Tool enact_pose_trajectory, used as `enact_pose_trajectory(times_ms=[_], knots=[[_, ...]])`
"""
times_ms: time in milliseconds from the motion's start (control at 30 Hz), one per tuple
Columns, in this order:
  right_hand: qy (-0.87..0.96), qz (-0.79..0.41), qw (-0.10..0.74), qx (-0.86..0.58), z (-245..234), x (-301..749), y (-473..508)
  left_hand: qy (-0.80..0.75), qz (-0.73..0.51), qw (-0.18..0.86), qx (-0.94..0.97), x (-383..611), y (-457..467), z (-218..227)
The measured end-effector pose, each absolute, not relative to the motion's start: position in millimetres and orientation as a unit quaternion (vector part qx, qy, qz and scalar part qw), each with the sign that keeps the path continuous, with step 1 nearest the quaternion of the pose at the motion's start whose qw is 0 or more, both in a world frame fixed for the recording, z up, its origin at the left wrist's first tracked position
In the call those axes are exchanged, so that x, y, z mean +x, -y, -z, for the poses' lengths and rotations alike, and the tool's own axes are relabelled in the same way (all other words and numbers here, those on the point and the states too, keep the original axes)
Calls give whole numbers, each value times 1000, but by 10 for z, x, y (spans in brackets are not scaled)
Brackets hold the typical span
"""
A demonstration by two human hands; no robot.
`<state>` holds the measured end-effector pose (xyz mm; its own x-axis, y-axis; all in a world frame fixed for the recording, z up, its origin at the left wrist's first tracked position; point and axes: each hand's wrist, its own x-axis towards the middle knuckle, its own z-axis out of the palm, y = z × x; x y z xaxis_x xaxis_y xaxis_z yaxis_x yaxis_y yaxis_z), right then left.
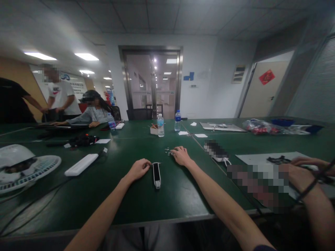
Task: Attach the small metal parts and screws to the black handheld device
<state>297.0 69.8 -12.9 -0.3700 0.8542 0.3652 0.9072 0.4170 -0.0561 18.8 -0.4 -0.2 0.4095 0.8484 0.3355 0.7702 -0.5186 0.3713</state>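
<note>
My left hand [140,169] rests on the green table, thumb and fingers pinched together at the top end of a long, narrow device [156,176] with a white frame and dark face. A thin rod-like piece sticks out by those fingertips across the device's top; what exactly they hold is too small to tell. Farther forward, my right hand [181,155] lies palm down with its fingers curled in. Its fingertips touch the edge of a small cluster of shiny pieces [167,150], and whatever is between them is hidden.
Two water bottles [160,126] [178,121] and a small box [154,130] stand ahead. At left are a white power strip [81,164] and a white fan [28,170]. Another person's hands [300,174] work over a white board at right. More people are at far left.
</note>
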Motion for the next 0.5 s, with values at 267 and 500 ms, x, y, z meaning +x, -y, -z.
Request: enact_pose_trajectory(times_ms=[267,500], knots=[[844,82,175,-501,86,2874,-758,-498,-232,93,830,192,45,-29],[833,90,214,-502,-29,2773,-630,-502,-233,96,827,222,91,-55]])
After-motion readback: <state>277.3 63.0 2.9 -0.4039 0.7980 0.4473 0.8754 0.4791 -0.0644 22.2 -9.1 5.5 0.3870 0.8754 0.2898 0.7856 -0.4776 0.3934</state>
